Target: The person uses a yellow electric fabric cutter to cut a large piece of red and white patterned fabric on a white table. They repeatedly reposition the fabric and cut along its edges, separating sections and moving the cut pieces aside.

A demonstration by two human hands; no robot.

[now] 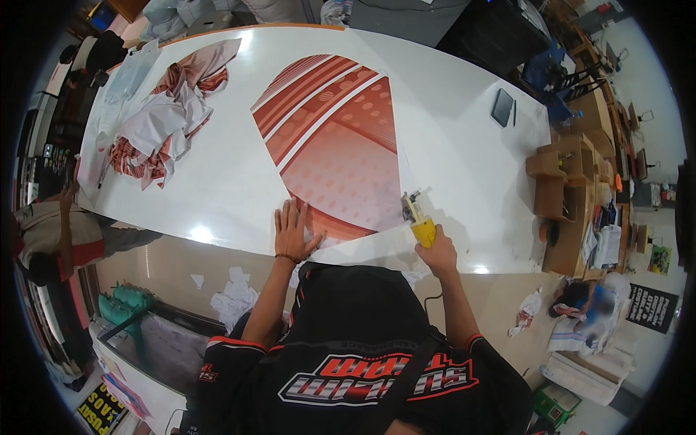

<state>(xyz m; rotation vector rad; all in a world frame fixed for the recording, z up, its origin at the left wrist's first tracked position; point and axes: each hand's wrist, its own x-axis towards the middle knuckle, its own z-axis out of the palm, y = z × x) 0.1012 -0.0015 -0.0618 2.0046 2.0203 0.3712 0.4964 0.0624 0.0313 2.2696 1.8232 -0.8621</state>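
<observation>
Right hand (437, 254) around yellow cutter (420, 226), left hand (293, 230) flat on red printed fabric (337, 141).

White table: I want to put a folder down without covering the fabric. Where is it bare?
The white table is bare between the red printed panel and the dark tablet, and between that panel and the fabric scraps. The near edge is crowded by the left hand and right hand.

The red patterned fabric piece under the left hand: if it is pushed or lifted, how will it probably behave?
The red patterned fabric piece lies thin and flat on the glossy white table, so it probably slides easily when pushed. The left hand presses it flat, which suggests it shifts. Lifted, it would likely droop, like the crumpled fabric pile.
</observation>
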